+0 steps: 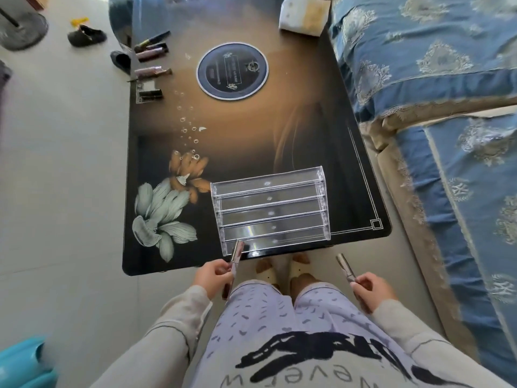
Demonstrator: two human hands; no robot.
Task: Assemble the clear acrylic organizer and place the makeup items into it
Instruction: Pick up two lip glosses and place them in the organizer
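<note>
Hands apart, my left hand (211,278) pinches a makeup tube (237,252) and my right hand (373,288) a second tube (345,266), both likely light and slick, before the stiff acrylic organizer (270,211) at the counter's (251,130) near edge.

Home living room: sofa (419,65), coffee table (251,135)

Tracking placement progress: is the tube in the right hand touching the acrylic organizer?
Apart. Head view shows bare table between the tube and the organizer.
</note>
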